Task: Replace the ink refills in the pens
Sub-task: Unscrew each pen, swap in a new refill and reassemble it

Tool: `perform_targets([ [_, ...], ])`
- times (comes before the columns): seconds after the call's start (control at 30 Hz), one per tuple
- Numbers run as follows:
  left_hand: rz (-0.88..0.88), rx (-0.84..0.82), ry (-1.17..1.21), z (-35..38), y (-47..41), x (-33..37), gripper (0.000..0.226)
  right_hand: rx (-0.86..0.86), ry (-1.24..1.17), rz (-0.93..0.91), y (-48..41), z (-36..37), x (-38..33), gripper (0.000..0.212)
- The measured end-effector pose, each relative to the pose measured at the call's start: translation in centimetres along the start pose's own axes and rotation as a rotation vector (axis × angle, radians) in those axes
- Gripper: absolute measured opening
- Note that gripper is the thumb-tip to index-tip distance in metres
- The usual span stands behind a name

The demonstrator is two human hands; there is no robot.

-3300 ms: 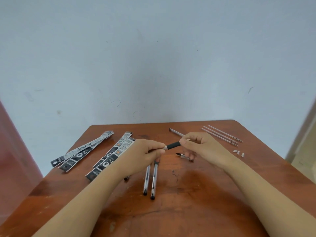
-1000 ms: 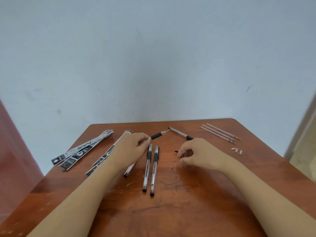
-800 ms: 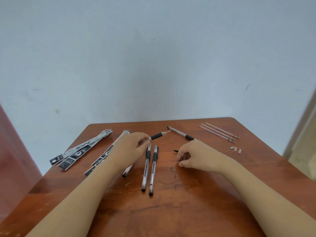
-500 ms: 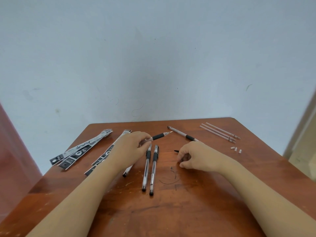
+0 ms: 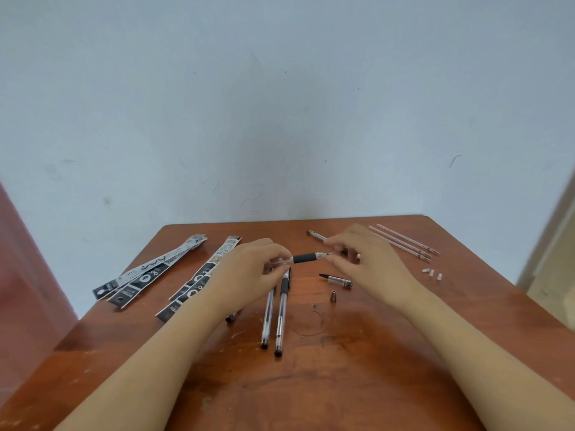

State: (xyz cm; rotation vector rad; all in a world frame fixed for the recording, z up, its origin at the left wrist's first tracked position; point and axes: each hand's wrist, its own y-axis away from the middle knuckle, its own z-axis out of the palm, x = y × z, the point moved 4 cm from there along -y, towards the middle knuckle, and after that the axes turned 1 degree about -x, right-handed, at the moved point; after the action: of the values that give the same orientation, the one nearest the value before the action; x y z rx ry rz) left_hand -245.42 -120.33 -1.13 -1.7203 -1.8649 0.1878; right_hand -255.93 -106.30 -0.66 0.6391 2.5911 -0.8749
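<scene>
My left hand (image 5: 249, 270) grips the clear barrel of a pen (image 5: 306, 258) with a black grip, held level above the table with its bare refill tip pointing right. My right hand (image 5: 368, 264) hovers at that tip, thumb and forefinger loosely curved on either side of it and holding nothing. A black-tipped pen cap (image 5: 337, 279) and a small metal nose cone (image 5: 333, 296) lie on the table below the right hand. Three thin clear refills (image 5: 404, 244) lie at the back right.
Two whole pens (image 5: 275, 315) lie side by side under my left hand, and another pen's end (image 5: 229, 318) shows beside my left forearm. A further pen (image 5: 315, 235) lies behind my right hand. Refill packets (image 5: 149, 269) lie at the left, and small white caps (image 5: 431, 272) at the right.
My right hand has lifted off the table, uncovering the cap and nose cone, and moved up to the pen's tip. My left hand has raised the pen slightly and swung it level.
</scene>
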Motion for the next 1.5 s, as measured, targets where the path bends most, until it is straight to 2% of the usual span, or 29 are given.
perform_targets([
  [0.3, -0.013, 0.034, 0.002, -0.1, -0.1, -0.4, 0.016, -0.09, -0.046, -0.015, 0.2, 0.3, -0.7, 0.017],
  [0.53, -0.004, 0.052, 0.008, -0.2, -0.1, -0.3, 0.019, -0.082, -0.051, -0.015, 0.3, 0.2, -0.6, 0.017],
  [0.63, -0.018, 0.127, 0.004, -0.6, -0.1, -0.8, 0.016, -0.047, -0.066, -0.015, 0.4, 0.0, -0.4, 0.015],
  [0.73, -0.056, 0.276, -0.029, -1.3, -0.1, -1.9, 0.014, 0.057, -0.201, 0.025, 0.4, -0.7, -0.1, 0.012],
  [0.83, -0.163, 0.399, -0.013, -2.4, 0.0, -3.0, 0.012, 0.185, -0.374, 0.073, 0.4, -1.6, 0.4, 0.024],
  [0.93, -0.224, 0.438, 0.004, -2.8, 0.1, -3.5, 0.015, 0.299, -0.554, 0.171, 0.3, -2.0, 1.2, 0.031],
  [1.03, -0.211, 0.443, 0.009, -2.8, 0.1, -3.3, 0.014, 0.401, -0.651, 0.244, 0.3, -2.6, 1.7, 0.031],
  [1.23, -0.211, 0.421, 0.031, -2.7, 0.0, -2.9, 0.015, 0.676, -0.709, 0.392, 0.4, -4.9, 4.2, 0.027],
  [1.33, -0.171, 0.359, 0.1, -2.3, 0.0, -1.8, 0.014, 0.824, -0.698, 0.475, 0.8, -6.0, 6.1, 0.028],
  [1.4, -0.073, 0.275, 0.132, -1.5, 0.0, -0.3, 0.012, 0.89, -0.682, 0.52, 1.1, -6.3, 7.2, 0.027],
  [1.5, 0.114, 0.08, 0.124, 0.3, 0.0, 1.9, 0.028, 0.925, -0.614, 0.608, 1.5, -6.4, 8.4, 0.017],
])
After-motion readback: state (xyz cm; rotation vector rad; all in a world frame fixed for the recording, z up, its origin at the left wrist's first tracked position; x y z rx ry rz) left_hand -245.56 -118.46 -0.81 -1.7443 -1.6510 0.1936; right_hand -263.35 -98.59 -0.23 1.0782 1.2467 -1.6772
